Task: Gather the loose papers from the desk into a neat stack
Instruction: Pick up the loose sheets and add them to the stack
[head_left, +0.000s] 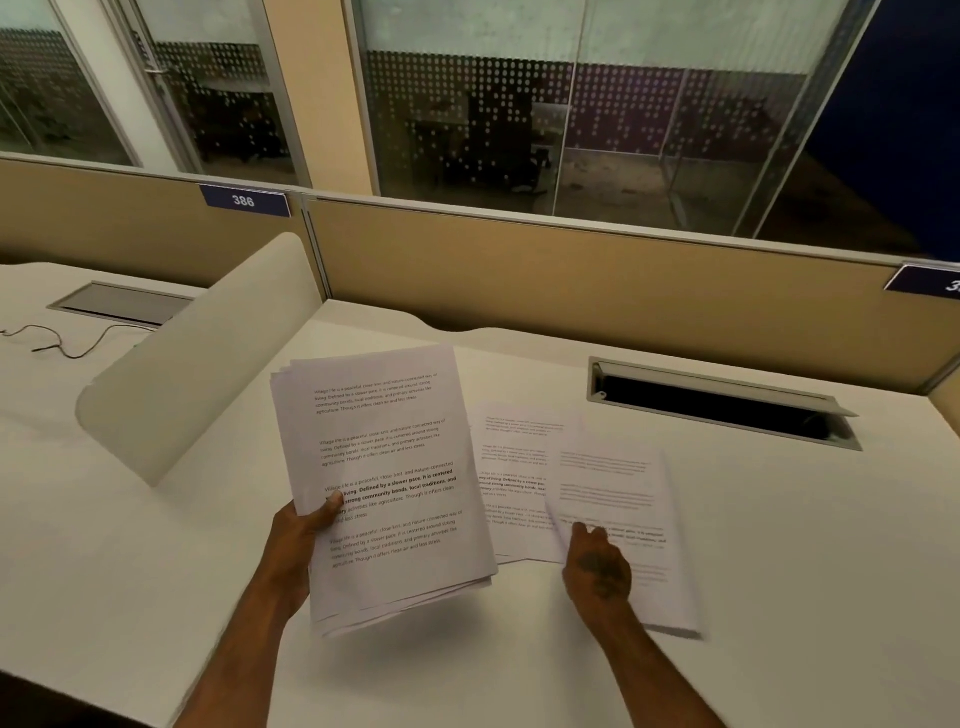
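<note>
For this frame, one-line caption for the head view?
Left hand holds a paper stack; right hand lifts a loose sheet off the desk.

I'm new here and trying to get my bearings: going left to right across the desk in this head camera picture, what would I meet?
Black cable → closed cable hatch → curved white divider → held stack of papers in the left hand → loose sheets under the right hand → open cable slot.

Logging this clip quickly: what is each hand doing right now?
Left hand: closed on the stack of papers, raised off the desk.
Right hand: on a loose sheet; grip cannot be told.
</note>
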